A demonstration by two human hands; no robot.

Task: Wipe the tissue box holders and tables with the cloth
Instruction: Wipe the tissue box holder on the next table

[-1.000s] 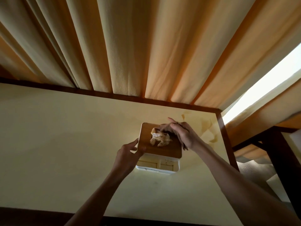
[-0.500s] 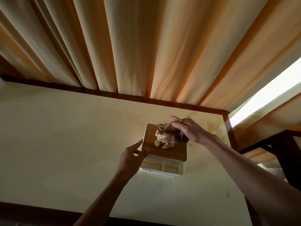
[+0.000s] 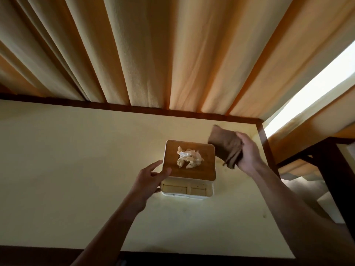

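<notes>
Tissue box holder point(image 3: 189, 169) sits on the cream surface point(image 3: 76, 150) near its far right corner, crumpled tissue point(image 3: 189, 159) poking from its wooden lid. I see my left hand point(image 3: 148, 181) bracing its left edge, grip clamped on it. My right hand point(image 3: 247, 152) clutches the folded brown cloth point(image 3: 224, 146), lifted just right of the holder

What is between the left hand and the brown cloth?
In the head view, the tissue box holder, tissue poking from its lid, sits between the left hand and the cloth, which the right hand holds.
</notes>
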